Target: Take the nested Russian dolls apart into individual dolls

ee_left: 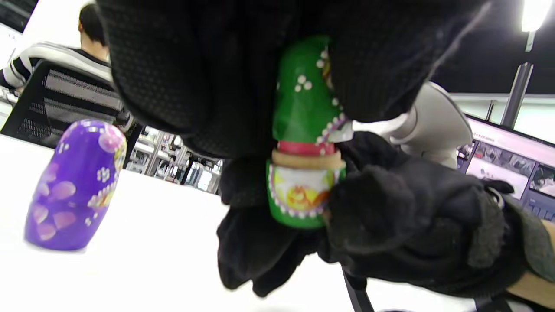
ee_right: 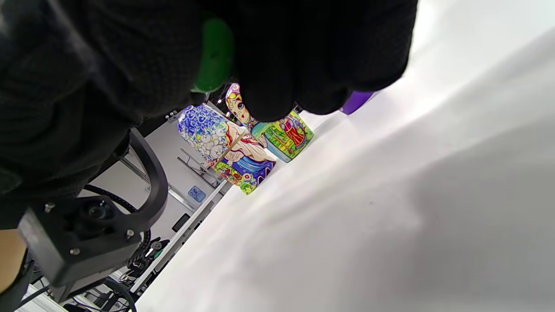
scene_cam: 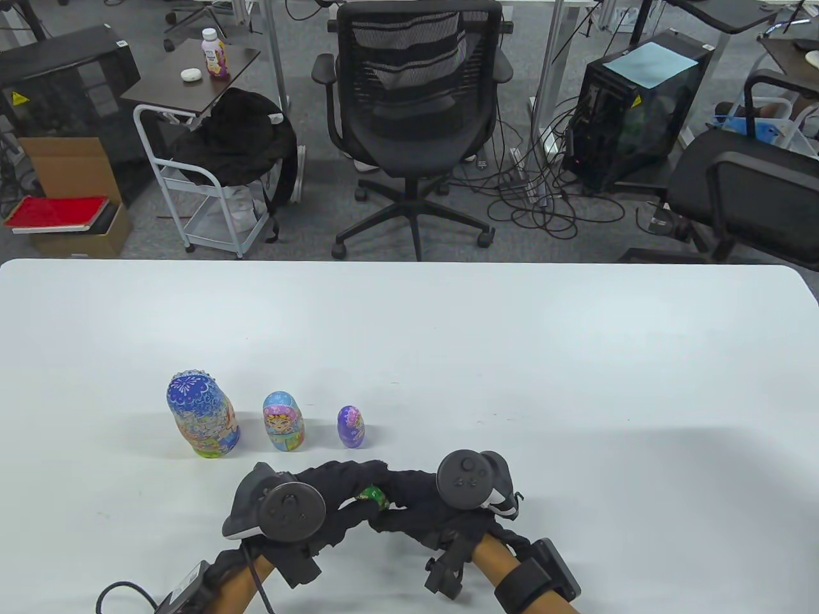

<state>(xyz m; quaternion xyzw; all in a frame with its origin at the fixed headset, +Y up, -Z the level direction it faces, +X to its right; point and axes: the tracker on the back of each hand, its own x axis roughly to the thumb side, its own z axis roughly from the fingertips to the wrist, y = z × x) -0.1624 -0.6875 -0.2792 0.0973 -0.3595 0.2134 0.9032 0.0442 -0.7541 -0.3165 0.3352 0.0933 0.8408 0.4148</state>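
Left wrist view shows the green doll [ee_left: 303,134] pulled partly open, a red inner piece and a wooden rim showing at its seam. The left hand [scene_cam: 301,505] pinches its top, the right hand [scene_cam: 441,505] its base, near the table's [scene_cam: 576,358] front edge. Blue doll [scene_cam: 203,416], light-blue doll [scene_cam: 282,422] and purple doll [scene_cam: 350,427] stand upright in a row just beyond; bare tabletop lies to the right.

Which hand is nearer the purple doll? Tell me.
Left. The left hand sits just below the purple doll; the right hand lies further right. Both grip the green doll.
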